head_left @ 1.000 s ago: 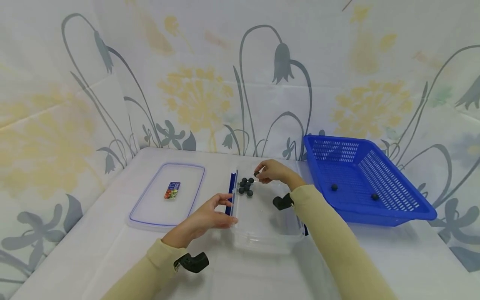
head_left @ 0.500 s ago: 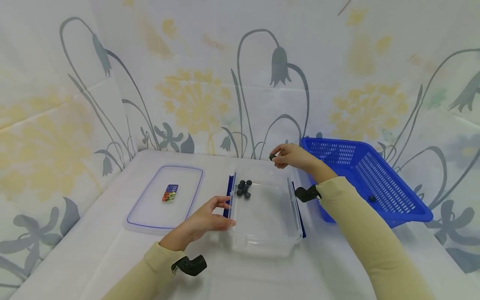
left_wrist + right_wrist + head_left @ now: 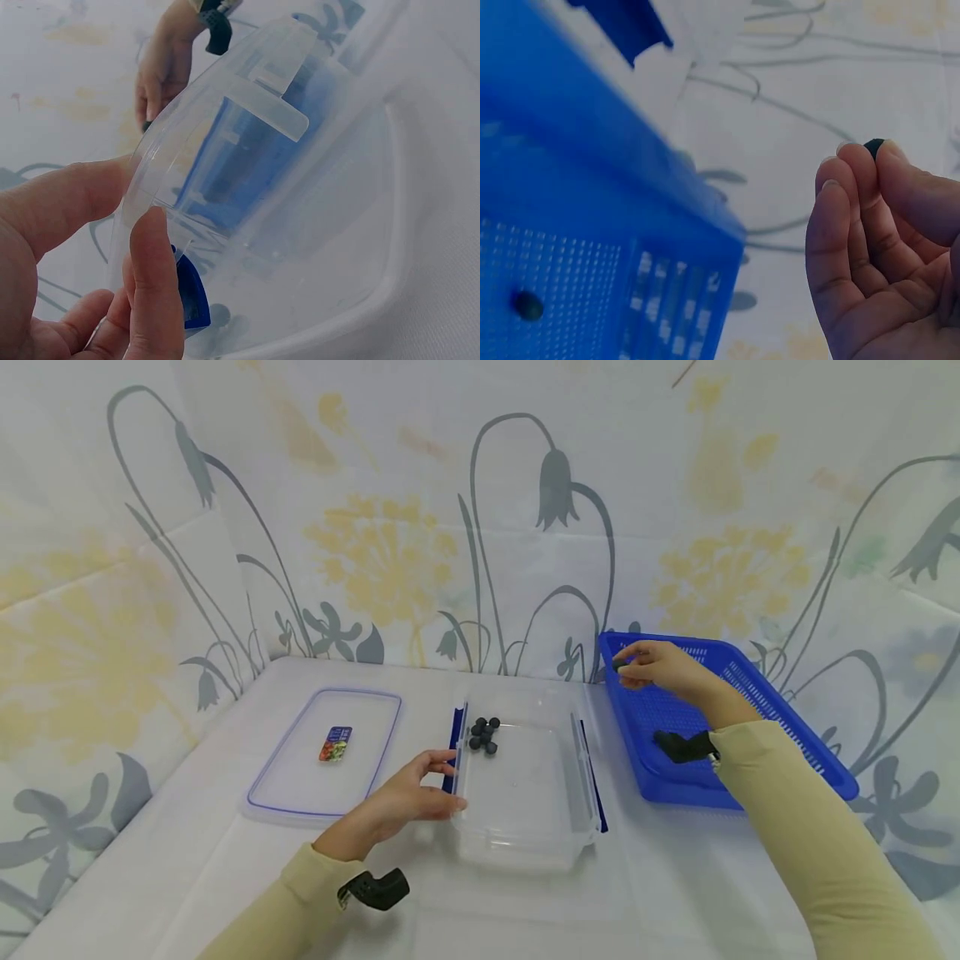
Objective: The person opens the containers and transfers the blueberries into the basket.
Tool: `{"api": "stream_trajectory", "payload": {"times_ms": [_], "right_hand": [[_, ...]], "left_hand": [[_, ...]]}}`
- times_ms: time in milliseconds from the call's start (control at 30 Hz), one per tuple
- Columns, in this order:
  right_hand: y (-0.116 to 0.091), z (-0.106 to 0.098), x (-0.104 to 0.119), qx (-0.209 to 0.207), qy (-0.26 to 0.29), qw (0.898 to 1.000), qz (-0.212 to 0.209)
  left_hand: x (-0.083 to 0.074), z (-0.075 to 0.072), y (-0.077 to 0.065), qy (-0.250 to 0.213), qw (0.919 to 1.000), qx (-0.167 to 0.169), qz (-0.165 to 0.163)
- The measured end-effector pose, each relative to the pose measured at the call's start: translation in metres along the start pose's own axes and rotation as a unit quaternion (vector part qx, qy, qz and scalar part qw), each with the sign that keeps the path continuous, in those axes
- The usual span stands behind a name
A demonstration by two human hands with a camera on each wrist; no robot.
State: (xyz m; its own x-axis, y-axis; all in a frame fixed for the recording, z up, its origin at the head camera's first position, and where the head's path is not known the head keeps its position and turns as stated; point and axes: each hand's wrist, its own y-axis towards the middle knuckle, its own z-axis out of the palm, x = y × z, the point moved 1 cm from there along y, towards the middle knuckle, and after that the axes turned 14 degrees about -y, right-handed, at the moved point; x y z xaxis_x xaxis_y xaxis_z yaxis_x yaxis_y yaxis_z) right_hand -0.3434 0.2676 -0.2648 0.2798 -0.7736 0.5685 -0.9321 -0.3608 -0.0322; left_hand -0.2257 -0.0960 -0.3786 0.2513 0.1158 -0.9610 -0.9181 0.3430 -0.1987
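In the head view my right hand (image 3: 662, 672) is over the left side of the blue basket (image 3: 641, 785), pinching a small dark ball (image 3: 620, 666) between thumb and fingertips. The right wrist view shows the same dark ball (image 3: 873, 148) at the fingertips and another dark ball (image 3: 529, 306) in the perforated basket. Thumb and fingers of my left hand (image 3: 412, 789) rest spread along the left edge of a clear plastic container (image 3: 525, 843), beside its blue latch (image 3: 193, 292). Inside the container, several dark balls (image 3: 483, 735) lie clustered toward the back left.
A clear lid (image 3: 300, 789) with a blue seal and a colourful label (image 3: 335, 744) lies flat left of the container. Another blue latch (image 3: 595, 777) lines the container's right side. Behind the table (image 3: 517, 910) hangs a flower-patterned cloth (image 3: 420, 468).
My right hand has lifted out of the container and moved right to over the basket, still pinching a dark ball. My left hand has stayed at the container's edge.
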Motion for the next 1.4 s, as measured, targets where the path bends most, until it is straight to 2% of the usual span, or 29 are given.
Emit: {"api": "stream_trajectory", "payload": {"times_ms": [167, 300, 433, 600, 867, 1200, 1400], "right_hand": [[-0.01, -0.014, -0.03, -0.007, 0.005, 1.0, 0.016], [-0.015, -0.021, -0.053, -0.01, 0.032, 0.999, 0.032], [-0.018, -0.024, -0.073, -0.01, 0.057, 0.997, 0.05], [-0.022, -0.024, -0.093, 0.001, 0.055, 0.995, 0.079], [-0.033, -0.022, -0.107, 0.025, 0.105, 0.989, 0.097], [-0.034, -0.02, -0.117, 0.028, 0.112, 0.988, 0.103], [-0.032, -0.024, -0.108, 0.014, 0.106, 0.989, 0.104]], "left_hand": [[0.0, 0.0, 0.0, -0.004, 1.0, 0.0, 0.003], [0.0, 0.0, 0.0, -0.005, 1.0, -0.004, 0.004], [0.001, -0.001, 0.001, -0.005, 1.0, -0.002, 0.008], [0.001, -0.001, 0.001, -0.004, 1.0, -0.003, 0.008], [0.001, -0.001, 0.001, -0.01, 0.9999, -0.002, 0.007], [0.001, 0.0, 0.0, -0.013, 0.9999, -0.003, 0.005], [0.0, 0.001, 0.0, -0.004, 0.9999, -0.011, 0.006]]}}
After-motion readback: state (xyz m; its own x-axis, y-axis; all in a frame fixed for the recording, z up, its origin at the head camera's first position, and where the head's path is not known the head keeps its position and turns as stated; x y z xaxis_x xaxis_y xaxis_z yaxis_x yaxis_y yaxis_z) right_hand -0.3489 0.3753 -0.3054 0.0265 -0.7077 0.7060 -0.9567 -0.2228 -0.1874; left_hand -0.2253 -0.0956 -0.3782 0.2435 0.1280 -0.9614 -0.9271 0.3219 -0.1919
